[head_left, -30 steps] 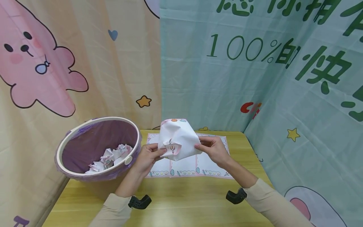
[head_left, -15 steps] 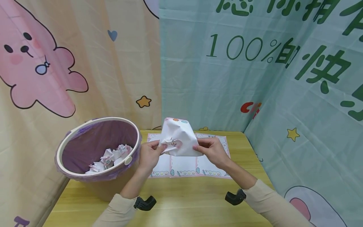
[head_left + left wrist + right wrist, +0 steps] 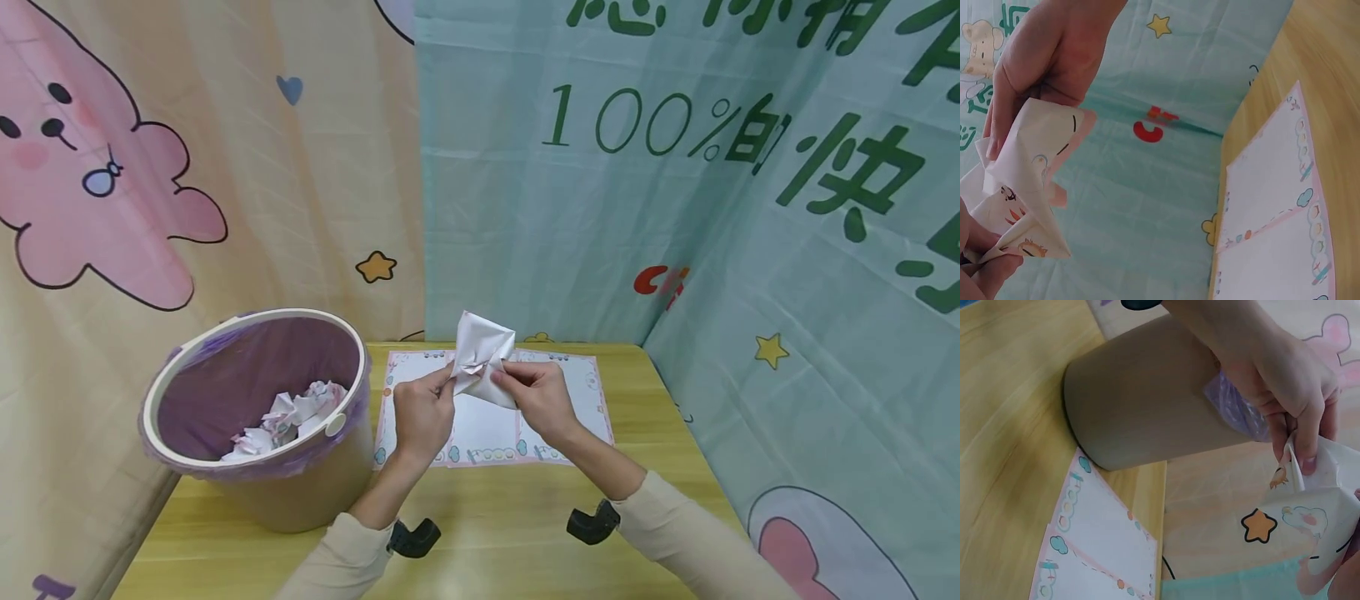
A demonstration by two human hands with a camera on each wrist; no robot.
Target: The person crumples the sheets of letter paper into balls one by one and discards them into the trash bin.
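Observation:
A crumpled sheet of white paper with coloured cartoon prints is held above the table between my two hands. My left hand pinches its left side between thumb and fingers. On the opposite side, my right hand grips the lower right part with thumb and fingers. The left wrist view shows folds and a pointed corner on the paper. Beneath the hands lie flat white sheets with pink printed borders, side by side and partly hidden by the hands.
On the left stands a brown bin with a purple liner and a pale rim. Inside it lie crumpled papers. The wooden table ends at printed curtains.
The paper has gone from a wide, loosely folded shape to a smaller bunched one. My left hand has moved right and up, so the hands are closer together.

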